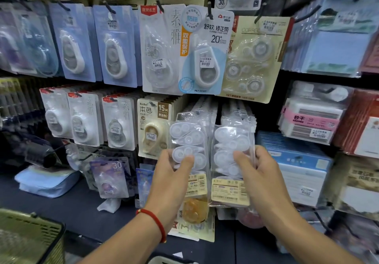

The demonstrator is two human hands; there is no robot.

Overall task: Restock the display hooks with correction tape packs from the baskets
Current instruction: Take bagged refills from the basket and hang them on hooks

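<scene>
Two clear packs of white correction tapes hang side by side on the lower hooks, upright, each fronting a deep row of the same. The left pack (187,151) shows four tapes stacked above a beige label; the right pack (232,161) matches it. A green basket (30,237) sits bottom left.

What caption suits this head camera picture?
Left hand and right hand each hold clear correction tape packs hanging on display hooks.
</scene>
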